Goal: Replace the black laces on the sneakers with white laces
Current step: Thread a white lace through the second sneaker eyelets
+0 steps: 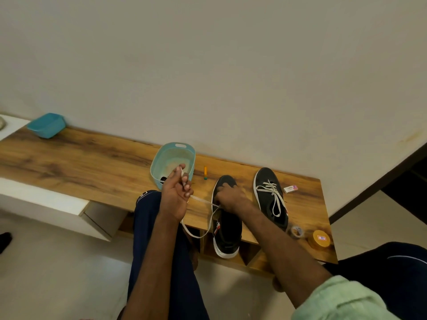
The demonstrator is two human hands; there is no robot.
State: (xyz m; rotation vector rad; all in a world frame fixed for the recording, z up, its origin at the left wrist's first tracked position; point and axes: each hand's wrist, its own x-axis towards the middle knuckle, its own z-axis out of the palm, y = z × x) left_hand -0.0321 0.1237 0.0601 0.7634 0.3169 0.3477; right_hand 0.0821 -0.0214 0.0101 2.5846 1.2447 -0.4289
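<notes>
Two black sneakers stand on the wooden bench (92,162). The right sneaker (270,195) carries a white lace through its eyelets. My right hand (231,196) grips the front of the left sneaker (227,234), covering its eyelets. My left hand (176,192) holds one end of a white lace (203,200) pulled taut to the left from that shoe. The lace's other part hangs in a loop below the bench edge. A dark item, possibly a black lace, shows in the light blue basket (173,158) behind my left hand.
A small blue tub (46,124) sits at the bench's far left. An orange and green stick (205,173) lies behind the shoes. A small white box (290,188), a tape roll (297,232) and a yellow tin (321,239) are at the right end.
</notes>
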